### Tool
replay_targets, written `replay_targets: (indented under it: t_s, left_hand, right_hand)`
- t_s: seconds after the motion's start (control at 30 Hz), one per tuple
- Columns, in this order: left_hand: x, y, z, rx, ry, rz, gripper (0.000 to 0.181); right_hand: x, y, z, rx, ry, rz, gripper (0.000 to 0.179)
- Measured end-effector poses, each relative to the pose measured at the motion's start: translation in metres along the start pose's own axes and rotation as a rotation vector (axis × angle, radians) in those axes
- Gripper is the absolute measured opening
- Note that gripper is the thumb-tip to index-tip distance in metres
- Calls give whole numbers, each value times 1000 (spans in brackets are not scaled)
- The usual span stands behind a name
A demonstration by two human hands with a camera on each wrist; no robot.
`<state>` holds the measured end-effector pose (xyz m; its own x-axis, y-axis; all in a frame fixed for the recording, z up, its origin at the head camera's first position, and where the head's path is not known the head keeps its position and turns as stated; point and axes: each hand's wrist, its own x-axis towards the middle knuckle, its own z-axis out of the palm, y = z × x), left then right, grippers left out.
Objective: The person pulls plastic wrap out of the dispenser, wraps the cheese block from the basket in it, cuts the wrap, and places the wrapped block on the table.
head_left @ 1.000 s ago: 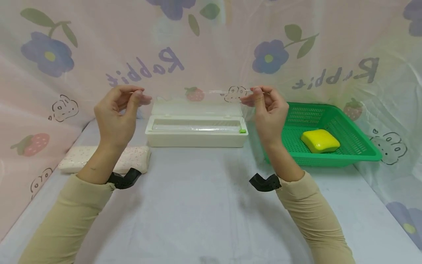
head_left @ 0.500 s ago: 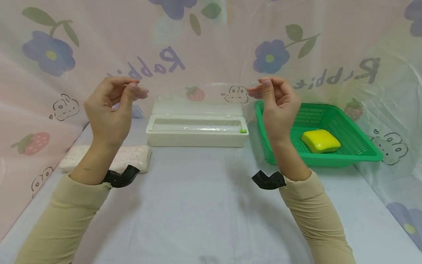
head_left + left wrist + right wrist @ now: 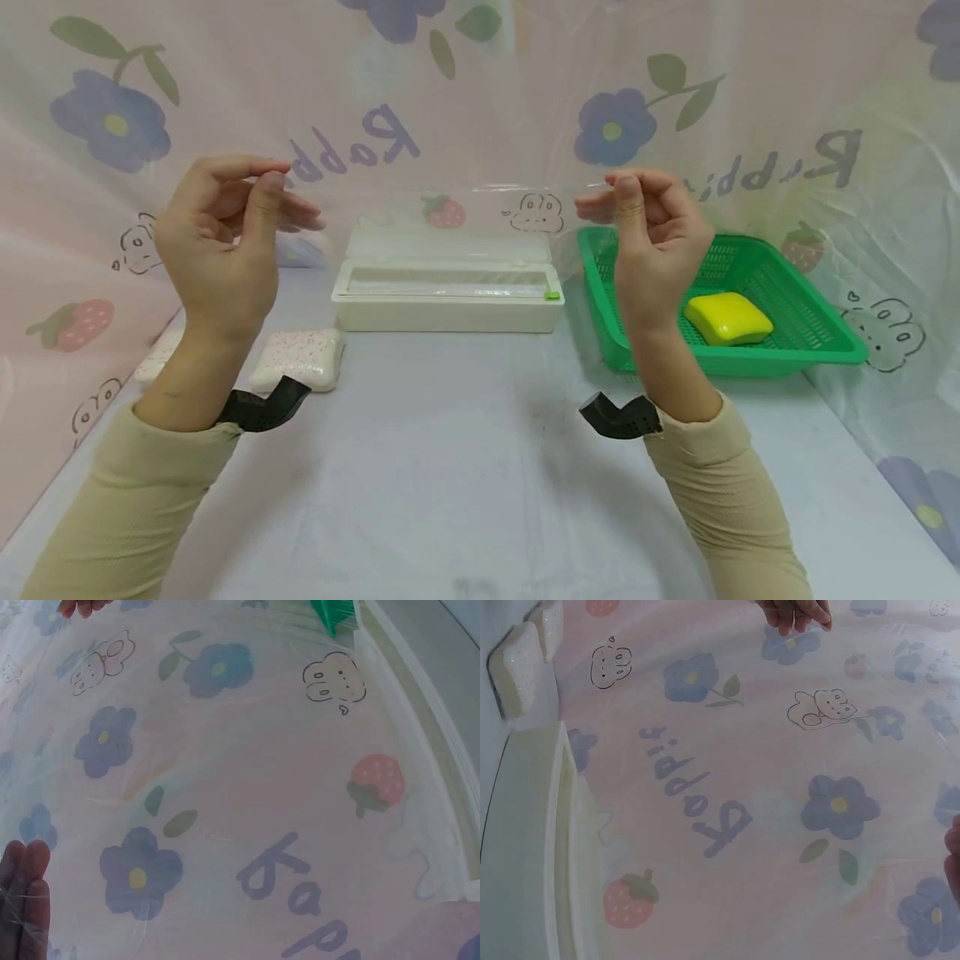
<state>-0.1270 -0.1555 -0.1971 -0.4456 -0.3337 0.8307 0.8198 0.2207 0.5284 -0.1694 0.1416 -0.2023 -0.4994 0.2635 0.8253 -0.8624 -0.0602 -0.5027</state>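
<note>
Between my raised hands stretches a sheet of clear cling film [image 3: 517,187], its top edge a thin bright line in the head view. My left hand [image 3: 225,242] pinches one upper corner between thumb and index finger, the other fingers loosely extended. At the opposite corner, my right hand [image 3: 660,242] pinches the film the same way. Behind and below the sheet stands a white cling film dispenser [image 3: 448,317], lid up, with a green slider [image 3: 552,296] at its right end. In the left wrist view, faint creases cross the film beside my left fingers [image 3: 34,900].
A green plastic basket [image 3: 817,354] at the right holds a shiny yellow pillow-shaped block [image 3: 727,318]. White speckled blocks [image 3: 300,358] lie on the table at the left, partly behind my left forearm. A patterned curtain [image 3: 480,100] closes off the back and sides.
Both hands have moved apart and upward, the left one farther outward, spreading the film wider between them. The dispenser, basket and blocks stay where they were.
</note>
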Motion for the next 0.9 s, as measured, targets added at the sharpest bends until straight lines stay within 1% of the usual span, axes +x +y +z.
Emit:
replay_targets:
  t_s: [0.07, 0.13, 0.2, 0.3, 0.43, 0.6, 0.67, 0.73, 0.9]
  left_hand:
    - [0, 1, -2, -55, -16, 0, 6]
    - [-1, 1, -5, -125, -52, -4, 6]
    - [-3, 0, -9, -180, -101, -18, 7]
    - [-7, -3, -15, -220, -164, -49, 9]
    - [-12, -8, -20, -199, -209, -88, 12]
    - [-18, -13, -26, -208, -283, -133, 11]
    - [-20, -14, -29, -198, -327, -159, 10]
    - [-22, -15, -32, -170, -382, -185, 10]
    - [-30, -19, -38, -105, -513, -300, 12]
  right_hand:
    - [-1, -2, -2, 25, -18, -2, 12]
    - [-2, -3, -6, 50, -51, 7, 12]
    - [-4, -3, -10, 71, -96, 27, 12]
    - [-6, -1, -16, 111, -186, 68, 12]
    - [-11, 5, -22, 169, -293, 115, 12]
    - [-18, 12, -26, 205, -361, 140, 13]
    - [-20, 15, -28, 217, -385, 151, 13]
    - [-22, 17, -30, 227, -415, 165, 14]
    - [-31, 24, -38, 226, -499, 232, 15]
